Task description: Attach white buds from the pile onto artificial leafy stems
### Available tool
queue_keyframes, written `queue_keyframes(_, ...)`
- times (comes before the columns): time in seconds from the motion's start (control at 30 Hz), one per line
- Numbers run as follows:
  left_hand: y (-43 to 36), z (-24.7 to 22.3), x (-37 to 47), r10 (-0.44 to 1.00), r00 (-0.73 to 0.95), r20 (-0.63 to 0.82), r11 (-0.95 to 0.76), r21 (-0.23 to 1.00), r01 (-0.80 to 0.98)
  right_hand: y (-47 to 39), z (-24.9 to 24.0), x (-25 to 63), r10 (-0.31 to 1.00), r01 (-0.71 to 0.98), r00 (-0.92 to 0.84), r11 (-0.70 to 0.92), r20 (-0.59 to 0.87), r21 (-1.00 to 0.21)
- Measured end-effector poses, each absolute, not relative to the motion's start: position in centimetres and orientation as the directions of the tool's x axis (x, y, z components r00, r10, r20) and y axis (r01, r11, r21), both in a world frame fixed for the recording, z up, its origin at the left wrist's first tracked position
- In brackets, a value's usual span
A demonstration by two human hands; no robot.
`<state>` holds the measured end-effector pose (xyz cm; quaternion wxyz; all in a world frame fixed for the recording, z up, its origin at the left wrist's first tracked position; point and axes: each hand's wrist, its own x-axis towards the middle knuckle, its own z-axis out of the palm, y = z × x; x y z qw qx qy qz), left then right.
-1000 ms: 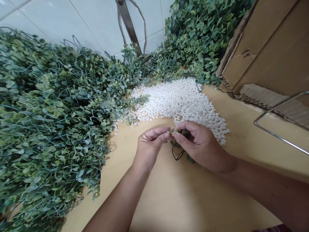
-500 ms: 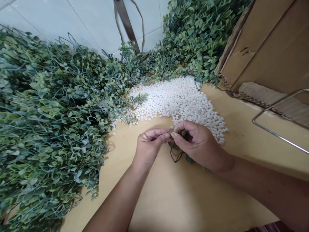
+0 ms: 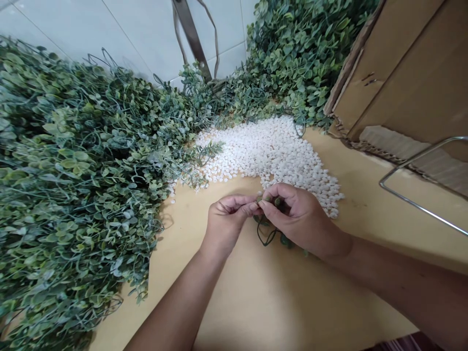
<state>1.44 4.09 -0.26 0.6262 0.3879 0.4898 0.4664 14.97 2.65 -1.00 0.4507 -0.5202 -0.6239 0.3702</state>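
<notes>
Both hands meet over the table (image 3: 234, 302), fingertip to fingertip. My right hand (image 3: 298, 209) is closed on a sprig of artificial greenery (image 3: 268, 235); a few small green leaves and a thin dark stem loop hang below its fingers. My left hand (image 3: 232, 212) pinches at the sprig's end, where the thumbs come together; any tiny part between those fingertips is too small to make out. Just beyond the hands lies a spread of small white plastic pieces (image 3: 252, 146).
A large heap of artificial leaf sprigs (image 3: 80, 185) fills the left side, with another pile (image 3: 292, 58) at the back. A cardboard box (image 3: 409, 83) stands at the right, near a bent metal wire (image 3: 417, 200). A metal bar (image 3: 192, 39) leans at the tiled wall (image 3: 120, 34).
Almost nothing differs. Both hands keep the same pinch on the sprig, and the view shifts very slightly.
</notes>
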Motion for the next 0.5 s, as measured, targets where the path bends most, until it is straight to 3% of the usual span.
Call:
queue_keyframes(0.3, 4.4, -0.3, 1.5, 0.956, 0.122, -0.268, 0.288, 0.936, -0.202, 3.1, -1.3, 15.0, 0.987, 0.251, -0.104, 0.141, 0.119, -0.958)
queue_keyframes(0.5, 4.7, -0.6, 1.2, 0.965, 0.158, -0.209, 0.246, 0.931, -0.269, 2.5, 0.6, 16.1, 0.977, 0.219, -0.084, 0.212, 0.198, -0.953)
